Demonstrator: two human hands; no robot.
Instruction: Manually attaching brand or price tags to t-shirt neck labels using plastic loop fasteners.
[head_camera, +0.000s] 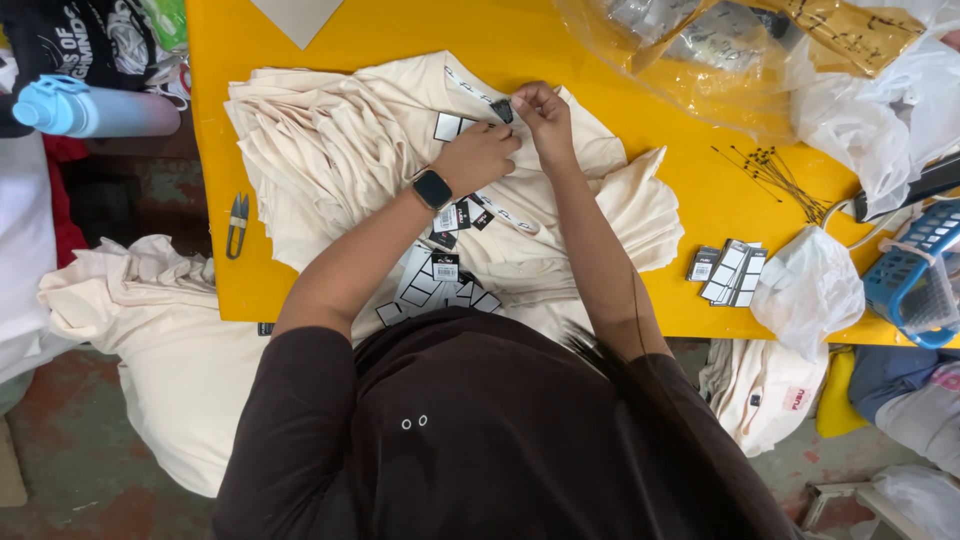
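I see a bright yellow worktop (640, 215) carrying a stack of cream garments (330, 150), the top one with a neck tape patterned in black and white. The small tag (503, 110) pinched at my fingers is black, the loose hang tags (728, 272) are black and white, and my sleeves are dark brown with a black watch (432, 188) on the left wrist. Off to the sides I make out a pale blue bottle (70, 108), a blue basket (920, 280), and white and yellow-tinted clear plastic bags (700, 60).
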